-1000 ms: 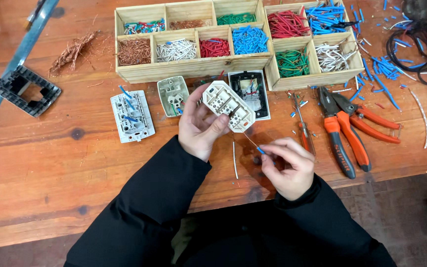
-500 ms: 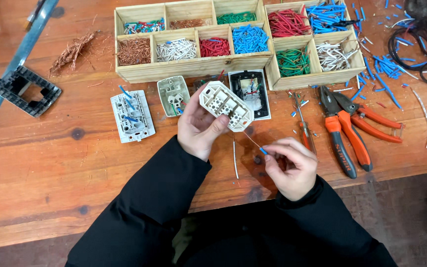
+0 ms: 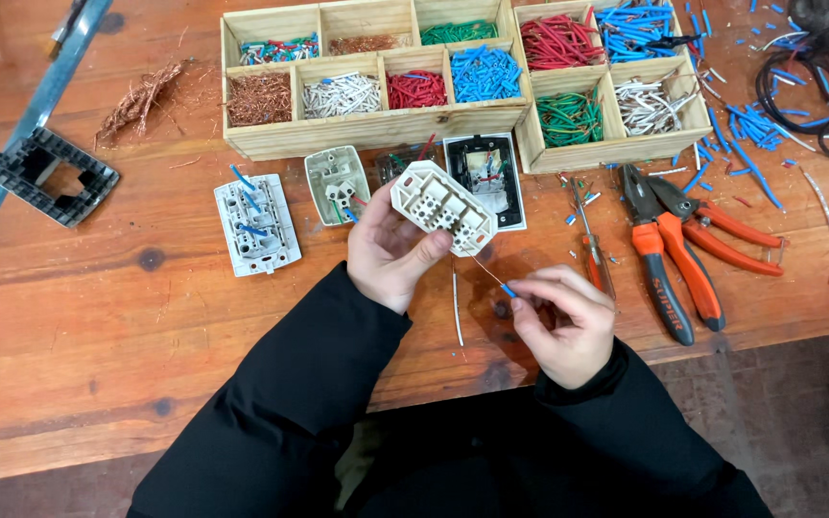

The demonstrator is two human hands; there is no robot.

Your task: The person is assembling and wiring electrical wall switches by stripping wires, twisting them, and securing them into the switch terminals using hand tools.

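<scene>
Bench edge: the wooden workbench point(image 3: 98, 336) ends along its near side in front of the person, with dark floor showing past it at 4 o'clock.
Open room: bare wood lies at 8 o'clock of the hands; toward 12 o'clock the parts and trays crowd close.
Left hand: the left hand point(image 3: 390, 251) is closed on a cream switch module point(image 3: 443, 207), thumb across its near edge, held tilted above the bench.
Right hand: the right hand point(image 3: 568, 321) pinches a thin wire with a blue tip point(image 3: 507, 288), fingertips pressed together; the wire runs up toward the module at 10 o'clock of this hand.
Module's place: lifted clear of the bench, just in front of the black-framed switch point(image 3: 486, 177), which lies flat at its 1 o'clock.
Switch parts on the bench: three more, a white switch back point(image 3: 256, 223) at 9 o'clock of the module, a pale green housing point(image 3: 338, 182) beside it, and the black-framed one.
Trays: two wooden sorting trays, the long tray point(image 3: 376, 128) and the smaller tray point(image 3: 616, 149), filled with cut wire pieces in red, blue, green, white and copper.
Pliers: two orange-handled pairs point(image 3: 683, 249) at 3 o'clock of the hands, a screwdriver point(image 3: 592, 249) between them and the right hand.
Loose white wire: one piece point(image 3: 457, 307) lies between the wrists.
</scene>
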